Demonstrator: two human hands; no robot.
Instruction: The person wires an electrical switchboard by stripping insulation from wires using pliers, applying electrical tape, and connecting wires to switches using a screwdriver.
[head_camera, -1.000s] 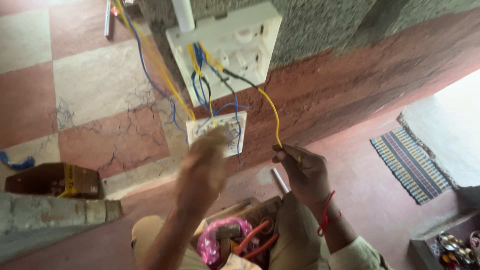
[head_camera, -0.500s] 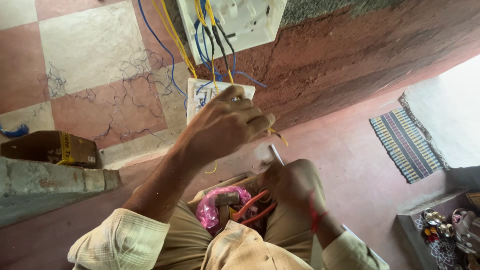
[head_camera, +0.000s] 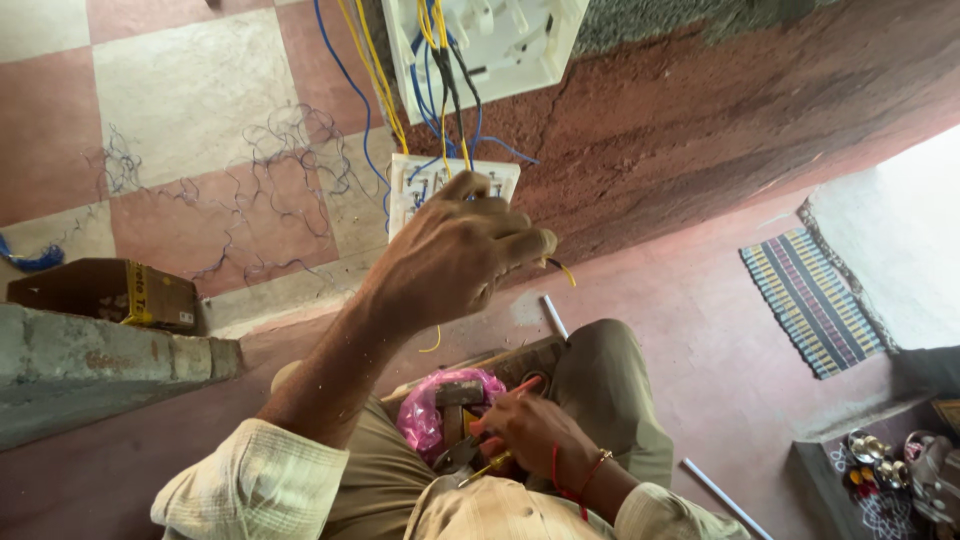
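At frame centre, the left hand (head_camera: 455, 255) is closed around the white rectangular switch plate (head_camera: 450, 185) hanging on coloured wires (head_camera: 440, 70). Lower centre, the right hand (head_camera: 525, 430) grips a thin orange-handled tool (head_camera: 500, 395) above the pink plastic bag (head_camera: 430, 410).

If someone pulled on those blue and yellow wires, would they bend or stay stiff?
The wires would probably bend easily: they are thin and hang in loose curves from the white wall box to the switch plate in the left hand. They likely weigh little. The plate would probably swing if released.
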